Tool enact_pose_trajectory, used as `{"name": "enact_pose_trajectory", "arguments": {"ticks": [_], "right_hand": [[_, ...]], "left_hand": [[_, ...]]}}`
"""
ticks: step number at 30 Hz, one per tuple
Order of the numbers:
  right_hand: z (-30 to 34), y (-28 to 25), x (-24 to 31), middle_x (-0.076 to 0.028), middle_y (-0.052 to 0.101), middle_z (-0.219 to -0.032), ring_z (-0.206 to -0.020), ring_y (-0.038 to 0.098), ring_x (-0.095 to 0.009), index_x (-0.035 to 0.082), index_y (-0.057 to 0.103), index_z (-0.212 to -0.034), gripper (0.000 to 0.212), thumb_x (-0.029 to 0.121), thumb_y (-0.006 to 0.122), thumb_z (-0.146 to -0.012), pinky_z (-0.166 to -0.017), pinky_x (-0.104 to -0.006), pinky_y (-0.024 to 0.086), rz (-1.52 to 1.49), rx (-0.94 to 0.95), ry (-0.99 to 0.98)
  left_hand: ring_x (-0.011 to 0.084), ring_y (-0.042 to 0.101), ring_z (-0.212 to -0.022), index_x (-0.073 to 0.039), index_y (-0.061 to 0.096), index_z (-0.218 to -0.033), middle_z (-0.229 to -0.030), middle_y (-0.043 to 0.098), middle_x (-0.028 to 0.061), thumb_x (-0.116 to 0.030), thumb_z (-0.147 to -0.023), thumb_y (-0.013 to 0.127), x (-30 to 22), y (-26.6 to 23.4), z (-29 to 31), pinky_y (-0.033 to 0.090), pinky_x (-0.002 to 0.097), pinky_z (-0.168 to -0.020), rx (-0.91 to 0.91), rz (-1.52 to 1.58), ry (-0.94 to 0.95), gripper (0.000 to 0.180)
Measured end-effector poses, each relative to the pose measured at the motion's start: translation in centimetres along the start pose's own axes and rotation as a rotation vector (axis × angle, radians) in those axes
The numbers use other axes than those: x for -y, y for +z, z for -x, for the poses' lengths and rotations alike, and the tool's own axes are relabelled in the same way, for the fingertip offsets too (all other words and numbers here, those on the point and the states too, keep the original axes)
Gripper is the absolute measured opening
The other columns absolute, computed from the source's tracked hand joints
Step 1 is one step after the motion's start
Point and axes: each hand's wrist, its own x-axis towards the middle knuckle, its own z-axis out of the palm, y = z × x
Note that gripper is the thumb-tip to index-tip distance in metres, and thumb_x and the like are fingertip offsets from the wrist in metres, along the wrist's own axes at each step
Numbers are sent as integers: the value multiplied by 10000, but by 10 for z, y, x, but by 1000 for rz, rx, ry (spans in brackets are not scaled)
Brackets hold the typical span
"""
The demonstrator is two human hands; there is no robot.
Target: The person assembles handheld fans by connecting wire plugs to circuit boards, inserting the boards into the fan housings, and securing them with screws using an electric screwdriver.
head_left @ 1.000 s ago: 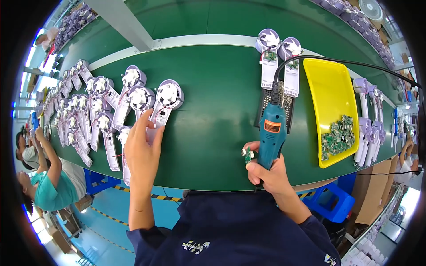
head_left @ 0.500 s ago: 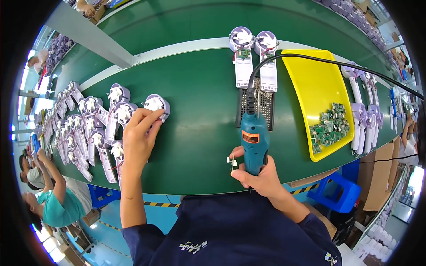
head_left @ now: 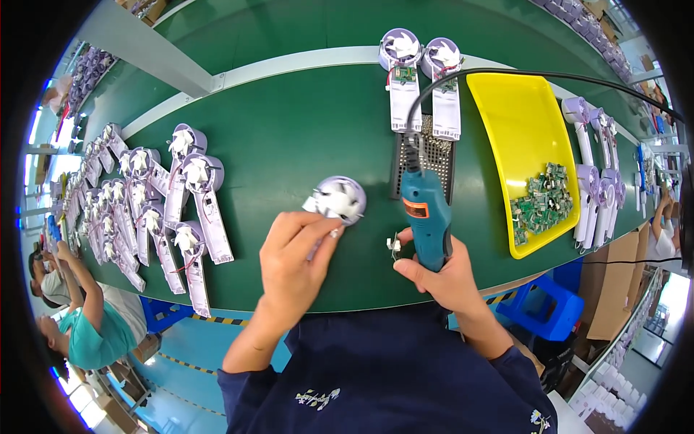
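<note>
Here's my left hand (head_left: 295, 257), thumb and fingers pinched together with hardly a gap, and in that pinch a fan unit (head_left: 341, 200), its round purple head poking out just beyond my fingertips, a bit blurred, white blades facing up; most of its handle is hidden behind my fingers, and whether it touches the green table (head_left: 275, 152) I can't tell. Over to my right hand (head_left: 447, 278), curled snugly round a teal power tool (head_left: 425, 228), with a small circuit board (head_left: 393, 246) at the thumb and forefinger, on the side nearer my left hand. The tool's black cable (head_left: 520, 71) leaves from the end away from me and arcs off rightward. Straight beyond the right hand sits a dark perforated tray (head_left: 399, 170), two more opened fan units (head_left: 405, 105) at its far end. Right of that hand, a yellow tray (head_left: 506, 137) with a heap of green boards (head_left: 542, 206) at its near end, and past it a group of purple-and-white fans (head_left: 589, 192). Out left of my left hand, well apart, a crowd of opened fan bodies (head_left: 213, 224), red wires showing.
</note>
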Motion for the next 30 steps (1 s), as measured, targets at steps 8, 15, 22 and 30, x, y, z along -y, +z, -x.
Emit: {"name": "enact_pose_trajectory", "arguments": {"ticks": [8,15,22,30], "right_hand": [[-6,7,8,-94,637,-1027,-899,624,-186,-30,647,-1097,338,102,791,-821,-798,-303,498,315,-46,-200],[-6,19,5,-121,622,-1080,-943,648,-244,-29,643,-1090,337,95,786,-812,-809,-326,512,490,-30,-211],[-11,33,10,-120,592,-1129,-1005,625,-220,-21,654,-1090,345,38,788,-778,-840,-308,499,620,-11,-233],[-15,38,9,-101,582,-1097,-964,613,-211,-23,656,-1088,365,24,790,-752,-826,-299,490,685,-47,-180]], "left_hand": [[145,609,-792,10,687,-963,-985,645,97,36,-856,723,4,28,22,504,265,-675,-81,415,-369,116],[98,599,-786,45,646,-1009,-950,620,87,33,-930,655,13,34,31,526,215,-619,-45,571,-436,80],[123,594,-671,47,603,-1016,-871,578,72,74,-911,626,18,43,47,479,224,-596,-105,500,-405,111],[195,670,-794,50,607,-1013,-928,623,117,104,-878,641,13,41,39,573,272,-655,-99,540,-374,149]]}}
